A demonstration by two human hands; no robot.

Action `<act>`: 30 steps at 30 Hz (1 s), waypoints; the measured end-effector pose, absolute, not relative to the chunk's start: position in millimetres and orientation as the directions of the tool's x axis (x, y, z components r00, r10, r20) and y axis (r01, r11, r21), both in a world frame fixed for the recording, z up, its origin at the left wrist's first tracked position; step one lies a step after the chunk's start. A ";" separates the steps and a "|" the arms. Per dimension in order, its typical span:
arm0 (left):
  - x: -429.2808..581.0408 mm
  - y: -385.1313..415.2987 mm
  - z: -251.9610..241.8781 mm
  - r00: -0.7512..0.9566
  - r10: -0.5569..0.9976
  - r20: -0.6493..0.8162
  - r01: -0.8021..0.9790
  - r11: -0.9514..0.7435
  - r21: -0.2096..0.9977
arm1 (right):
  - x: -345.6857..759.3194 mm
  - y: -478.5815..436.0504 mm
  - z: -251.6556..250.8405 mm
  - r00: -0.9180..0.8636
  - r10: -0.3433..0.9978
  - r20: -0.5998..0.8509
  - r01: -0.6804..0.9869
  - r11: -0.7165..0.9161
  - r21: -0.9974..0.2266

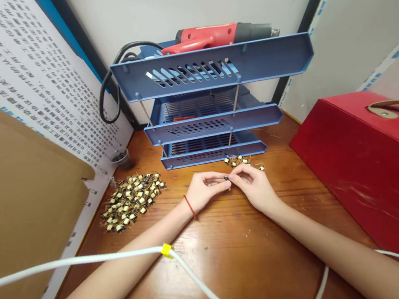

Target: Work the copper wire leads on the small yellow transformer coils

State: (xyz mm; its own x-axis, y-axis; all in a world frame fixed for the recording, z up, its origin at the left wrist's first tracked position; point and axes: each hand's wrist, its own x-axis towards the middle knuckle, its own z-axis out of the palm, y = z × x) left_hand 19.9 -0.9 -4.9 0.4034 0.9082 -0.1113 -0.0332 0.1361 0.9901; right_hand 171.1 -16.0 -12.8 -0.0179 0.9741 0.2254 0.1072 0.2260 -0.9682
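Observation:
My left hand [203,191] and my right hand [257,187] meet over the wooden table, both in a fingertip pinch. Between them is a small coil component [227,179] with a dark body and thin copper-coloured wire leads pointing down. Fingers hide most of it. Left of my left hand lies a heap of similar coil components [133,200], yellow and black with loose wire ends. A smaller group of these components [239,160] sits just beyond my fingertips, partly covered by my right hand.
A blue three-tier tray rack [222,154] stands behind my hands, with a red heat gun [207,37] on top. A clear cup [122,160] of dark bits stands at the back left. On the right is a red case [365,168]. A white cable [118,255] crosses the foreground.

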 end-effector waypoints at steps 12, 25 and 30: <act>14.6 -2.6 -5.7 0.443 0.894 -0.069 0.119 0.018 0.993 | 168.1 -18.9 -11.6 -0.010 0.956 0.292 0.192 0.288 -0.938; 7.9 -7.8 -0.6 0.357 0.906 0.230 0.375 -0.364 0.852 | 156.1 -30.2 -13.8 -0.238 0.970 -0.056 -0.310 -0.131 -0.942; 4.5 -8.3 -0.9 0.401 0.825 0.398 0.432 -0.553 0.712 | 154.1 -32.4 -11.4 -0.229 0.969 -0.091 -0.357 -0.171 -0.918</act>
